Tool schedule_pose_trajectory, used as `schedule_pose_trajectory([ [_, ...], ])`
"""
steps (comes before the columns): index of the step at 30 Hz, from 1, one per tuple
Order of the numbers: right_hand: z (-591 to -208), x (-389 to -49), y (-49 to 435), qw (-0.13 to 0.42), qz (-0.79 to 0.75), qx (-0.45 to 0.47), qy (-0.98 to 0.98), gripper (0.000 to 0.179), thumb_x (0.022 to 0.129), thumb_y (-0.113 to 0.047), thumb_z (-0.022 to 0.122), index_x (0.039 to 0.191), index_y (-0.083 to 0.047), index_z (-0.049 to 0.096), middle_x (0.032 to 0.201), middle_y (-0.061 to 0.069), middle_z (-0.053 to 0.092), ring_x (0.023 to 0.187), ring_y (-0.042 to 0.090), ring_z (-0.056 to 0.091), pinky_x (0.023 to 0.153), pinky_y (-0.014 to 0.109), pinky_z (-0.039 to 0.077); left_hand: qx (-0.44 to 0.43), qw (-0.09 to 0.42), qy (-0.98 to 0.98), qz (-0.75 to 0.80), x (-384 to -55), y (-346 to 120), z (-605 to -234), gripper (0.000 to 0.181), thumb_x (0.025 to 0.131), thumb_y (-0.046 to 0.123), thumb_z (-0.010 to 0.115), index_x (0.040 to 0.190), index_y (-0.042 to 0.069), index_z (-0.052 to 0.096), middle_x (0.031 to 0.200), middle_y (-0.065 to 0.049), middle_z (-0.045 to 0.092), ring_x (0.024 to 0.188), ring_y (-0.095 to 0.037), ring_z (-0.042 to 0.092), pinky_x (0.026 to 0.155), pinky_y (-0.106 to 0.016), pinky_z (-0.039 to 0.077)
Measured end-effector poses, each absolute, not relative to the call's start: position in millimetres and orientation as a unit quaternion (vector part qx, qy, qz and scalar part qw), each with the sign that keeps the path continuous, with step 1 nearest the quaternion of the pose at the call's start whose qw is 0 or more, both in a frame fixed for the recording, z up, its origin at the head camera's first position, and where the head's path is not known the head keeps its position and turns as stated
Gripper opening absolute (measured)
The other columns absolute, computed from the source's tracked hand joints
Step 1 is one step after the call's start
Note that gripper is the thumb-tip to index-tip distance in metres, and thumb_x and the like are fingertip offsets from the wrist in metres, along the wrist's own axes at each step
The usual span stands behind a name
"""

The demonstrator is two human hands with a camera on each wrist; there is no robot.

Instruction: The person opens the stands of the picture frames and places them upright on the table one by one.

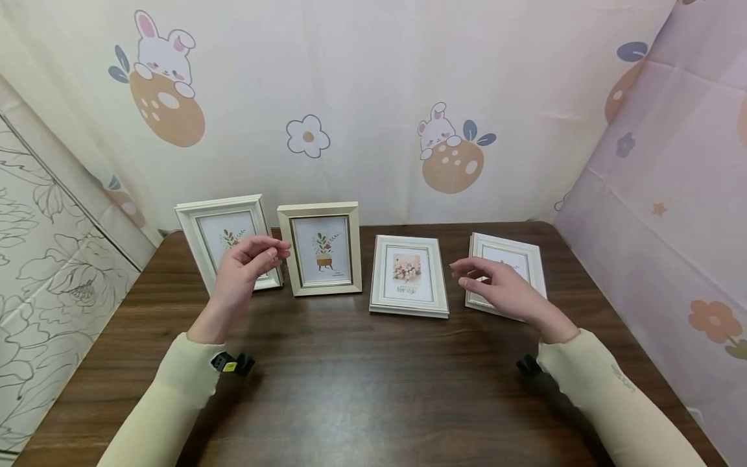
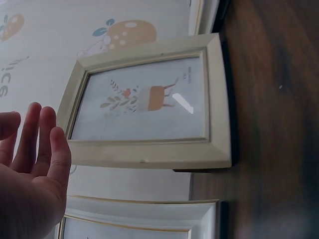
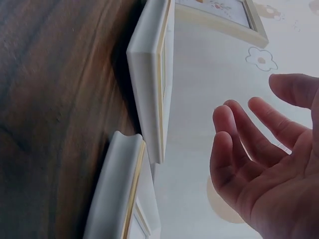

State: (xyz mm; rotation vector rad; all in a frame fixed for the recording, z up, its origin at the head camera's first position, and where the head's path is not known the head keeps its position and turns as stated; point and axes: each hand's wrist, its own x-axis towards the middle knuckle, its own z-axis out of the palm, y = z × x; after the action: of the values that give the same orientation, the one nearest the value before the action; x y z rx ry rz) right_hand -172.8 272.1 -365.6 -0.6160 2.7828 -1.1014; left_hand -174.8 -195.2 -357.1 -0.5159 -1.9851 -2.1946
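My left hand (image 1: 242, 269) hovers in front of the leftmost white picture frame (image 1: 192, 217), fingers loosely bent and holding nothing. Just right of its fingertips, a cream picture frame (image 1: 318, 290) stands upright with a potted-plant print; the left wrist view shows that hand (image 2: 35, 184) apart from it. Another white frame (image 1: 406, 310), with a pink bouquet print, lies on the table. Over the rightmost white frame (image 1: 535, 259), also lying down, is my right hand (image 1: 502, 288), which hides part of its print. The right wrist view shows this hand (image 3: 269, 174) relaxed, with nothing in its grasp.
The dark wooden table (image 1: 373, 389) extends in front of the frames. Behind it hangs a pale curtain (image 1: 367, 78) with rabbit and flower prints, continuing along the right side. A white panel with line-drawn flowers (image 1: 47, 279) borders the left.
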Motion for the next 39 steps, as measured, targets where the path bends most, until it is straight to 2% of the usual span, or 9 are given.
schedule_pose_trajectory([
  [5, -364, -179, 271, 0.032, -0.355, -0.181, 0.917, 0.030, 0.100, -0.020, 0.062, 0.129, -0.011, 0.062, 0.120, 0.012, 0.067, 0.104, 0.027, 0.062, 0.086, 0.046, 0.050, -0.174, 0.038, -0.680, -0.711, -169, -188, -364, 0.018, 0.100, 0.006, 0.059, 0.114, -0.006, 0.062, 0.109, -0.004, 0.072, 0.099, -0.019, 0.068, 0.090, -0.034, 0.054],
  [11, -367, -191, 270, 0.016, -0.344, -0.168, 0.924, 0.029, 0.101, -0.025, 0.060, 0.127, -0.010, 0.063, 0.120, 0.011, 0.067, 0.105, 0.028, 0.061, 0.087, 0.049, 0.049, -0.176, -0.024, -0.677, -0.714, -163, -177, -370, 0.019, 0.100, 0.011, 0.061, 0.115, -0.001, 0.063, 0.111, -0.007, 0.071, 0.100, -0.021, 0.068, 0.092, -0.036, 0.054],
  [15, -367, -199, 267, 0.001, -0.337, -0.163, 0.927, 0.029, 0.102, -0.025, 0.059, 0.125, -0.008, 0.064, 0.117, 0.011, 0.067, 0.106, 0.030, 0.060, 0.087, 0.050, 0.049, -0.198, -0.044, -0.679, -0.705, -160, -170, -375, 0.018, 0.101, 0.008, 0.058, 0.115, -0.004, 0.061, 0.111, -0.009, 0.070, 0.100, -0.022, 0.068, 0.090, -0.036, 0.055],
  [17, -366, -204, 264, -0.002, -0.336, -0.158, 0.929, 0.030, 0.102, -0.025, 0.058, 0.125, -0.008, 0.064, 0.117, 0.012, 0.067, 0.107, 0.030, 0.060, 0.088, 0.051, 0.048, -0.207, -0.055, -0.684, -0.697, -158, -168, -378, 0.017, 0.101, 0.005, 0.057, 0.114, -0.006, 0.060, 0.111, -0.011, 0.070, 0.099, -0.023, 0.068, 0.090, -0.039, 0.055],
  [22, -362, -217, 258, 0.015, -0.345, -0.138, 0.928, 0.033, 0.102, -0.023, 0.057, 0.132, -0.009, 0.060, 0.120, 0.012, 0.065, 0.107, 0.029, 0.057, 0.086, 0.047, 0.048, -0.206, -0.113, -0.704, -0.670, -150, -166, -385, 0.021, 0.100, 0.006, 0.058, 0.116, -0.008, 0.060, 0.109, -0.016, 0.070, 0.098, -0.025, 0.069, 0.092, -0.049, 0.053],
  [30, -369, -237, 251, 0.040, -0.348, -0.098, 0.931, 0.039, 0.103, -0.028, 0.055, 0.138, -0.010, 0.057, 0.130, 0.013, 0.060, 0.111, 0.030, 0.056, 0.087, 0.047, 0.049, -0.222, -0.175, -0.733, -0.619, -140, -164, -391, 0.026, 0.100, 0.009, 0.059, 0.116, -0.012, 0.058, 0.101, -0.019, 0.070, 0.093, -0.025, 0.069, 0.085, -0.046, 0.055],
  [36, -378, -260, 247, 0.045, -0.356, -0.078, 0.930, 0.039, 0.103, -0.025, 0.055, 0.136, -0.005, 0.058, 0.128, 0.016, 0.060, 0.112, 0.032, 0.056, 0.089, 0.049, 0.048, -0.259, -0.218, -0.729, -0.595, -133, -159, -400, 0.025, 0.102, 0.009, 0.056, 0.114, -0.012, 0.059, 0.101, -0.025, 0.068, 0.092, -0.033, 0.067, 0.083, -0.045, 0.055],
  [39, -385, -272, 245, 0.053, -0.358, -0.064, 0.930, 0.039, 0.103, -0.025, 0.054, 0.136, -0.004, 0.057, 0.131, 0.018, 0.059, 0.115, 0.033, 0.055, 0.093, 0.050, 0.047, -0.268, -0.247, -0.723, -0.588, -130, -157, -405, 0.024, 0.102, 0.010, 0.055, 0.115, -0.010, 0.060, 0.103, -0.026, 0.067, 0.094, -0.037, 0.066, 0.084, -0.048, 0.055],
])
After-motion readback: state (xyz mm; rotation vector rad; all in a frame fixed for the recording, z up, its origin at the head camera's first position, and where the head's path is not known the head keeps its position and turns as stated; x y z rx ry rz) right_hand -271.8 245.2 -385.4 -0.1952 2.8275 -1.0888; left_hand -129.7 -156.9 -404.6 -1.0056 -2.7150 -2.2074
